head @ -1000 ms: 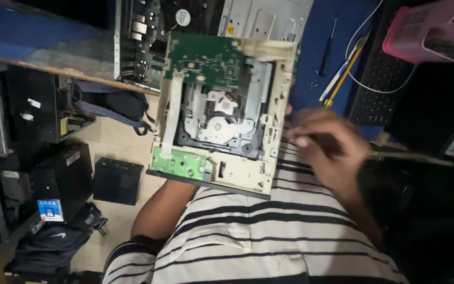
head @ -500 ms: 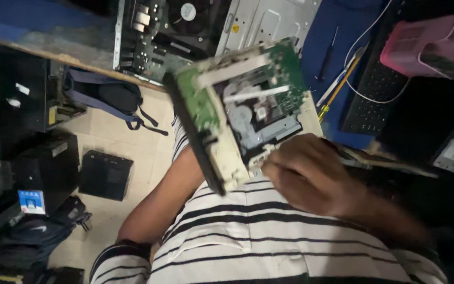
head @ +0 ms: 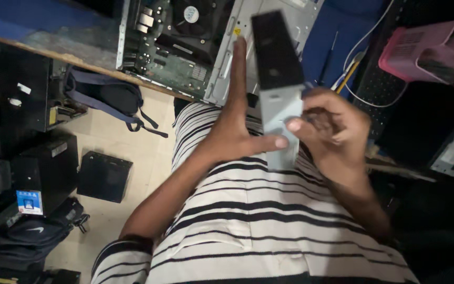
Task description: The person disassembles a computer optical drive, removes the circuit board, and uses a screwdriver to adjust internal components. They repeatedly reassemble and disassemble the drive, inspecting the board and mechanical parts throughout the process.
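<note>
Above the lap, in the head view, both hands hold a flat optical drive unit (head: 278,89) turned edge-on to the camera, so only its narrow dark upper face and pale grey lower side show, somewhat blurred. Its long axis runs nearly upright in the picture, leaning a little so the top end points toward the bench and the bottom end toward the striped shirt (head: 269,221). The left hand (head: 236,126) lies to the left of the unit with its fingers stretched straight and close together along the unit's flat side, palm against it, while the thumb reaches across beneath to touch the pale lower edge. The right hand (head: 329,129) sits to the right and slightly lower, curled, its thumb and fingertips pinching the lower right edge; whether the hidden fingers wrap behind it cannot be told. Both hands are equally close, one on each flank, with the unit sandwiched between them. Beyond the unit, on the wooden bench, lies an opened computer case (head: 185,47) with its green circuit board and a round fan exposed. To the right are a pink plastic basket (head: 421,50) and some loose cables and a yellow-handled tool (head: 347,79). Down on the floor to the left sit a blue backpack (head: 101,97), a small black box (head: 104,176) and another dark bag (head: 27,236).
</note>
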